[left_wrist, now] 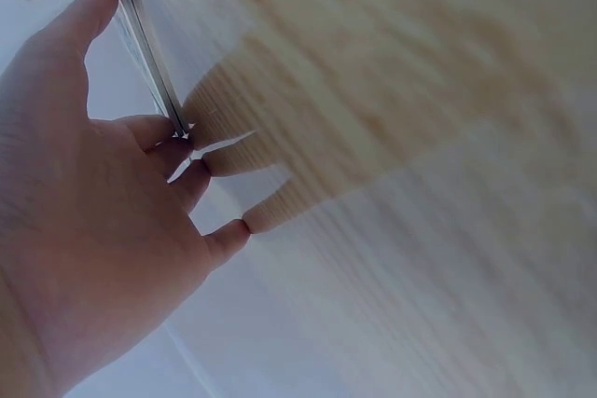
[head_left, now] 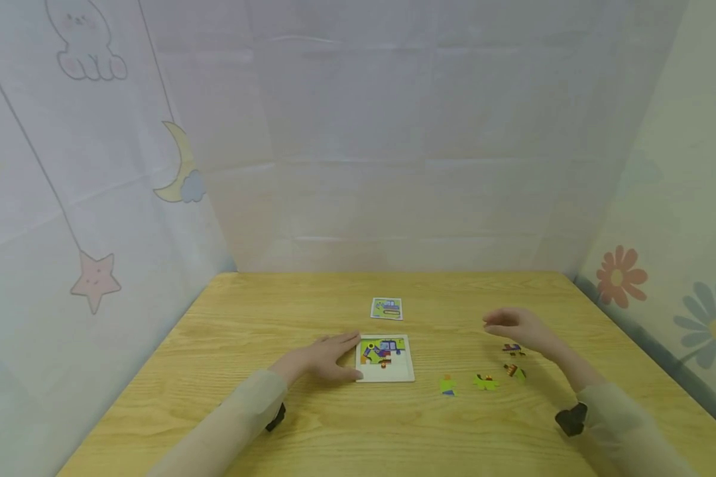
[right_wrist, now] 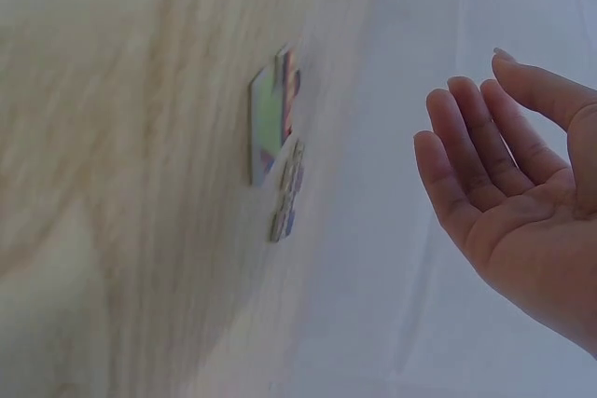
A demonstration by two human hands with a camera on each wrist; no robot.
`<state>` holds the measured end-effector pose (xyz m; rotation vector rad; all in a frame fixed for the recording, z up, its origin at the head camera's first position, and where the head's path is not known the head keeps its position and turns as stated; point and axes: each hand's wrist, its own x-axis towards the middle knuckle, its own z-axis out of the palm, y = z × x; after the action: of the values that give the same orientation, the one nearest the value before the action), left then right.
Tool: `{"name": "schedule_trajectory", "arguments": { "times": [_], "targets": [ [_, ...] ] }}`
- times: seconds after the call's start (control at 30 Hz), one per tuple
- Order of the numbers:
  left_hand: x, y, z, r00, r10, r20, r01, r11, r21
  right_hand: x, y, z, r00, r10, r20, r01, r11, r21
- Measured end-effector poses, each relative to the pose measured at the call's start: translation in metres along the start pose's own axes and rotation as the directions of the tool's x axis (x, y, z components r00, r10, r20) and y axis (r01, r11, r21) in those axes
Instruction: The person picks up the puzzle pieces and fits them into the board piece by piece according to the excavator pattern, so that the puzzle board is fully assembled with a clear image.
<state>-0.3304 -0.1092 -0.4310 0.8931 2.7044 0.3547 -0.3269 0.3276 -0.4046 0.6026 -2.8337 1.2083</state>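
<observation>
A white puzzle frame point(head_left: 384, 380) lies on the table with some colourful pieces joined in its upper part. My left hand point(head_left: 328, 358) rests at its left edge, thumb and fingers spread; the left wrist view shows the hand point(left_wrist: 112, 202) with fingertips on the table beside the frame's edge point(left_wrist: 154, 53). My right hand point(head_left: 519, 328) hovers above the table at the right, fingers slightly bent, holding nothing; in the right wrist view the hand point(right_wrist: 532, 174) is raised off the surface. Below it lie a dark striped piece point(head_left: 513, 349) and a green-and-brown piece point(head_left: 516, 371).
Behind the frame lies a small picture card point(head_left: 386, 309). A green piece with blue point(head_left: 447, 385) and another green piece point(head_left: 485, 382) lie to the right of the frame. Printed curtains stand behind the wooden table point(head_left: 310, 298) and at both sides.
</observation>
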Motion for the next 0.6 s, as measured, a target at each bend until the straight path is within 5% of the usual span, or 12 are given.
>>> {"name": "schedule_trajectory", "arguments": {
  "times": [0.6],
  "targets": [
    [0.000, 0.003, -0.001, 0.999, -0.025, -0.028, 0.025, 0.999, -0.029, -0.019, 0.030, -0.019, 0.998, 0.070, 0.007, -0.069, 0.997, -0.040]
  ]
}}
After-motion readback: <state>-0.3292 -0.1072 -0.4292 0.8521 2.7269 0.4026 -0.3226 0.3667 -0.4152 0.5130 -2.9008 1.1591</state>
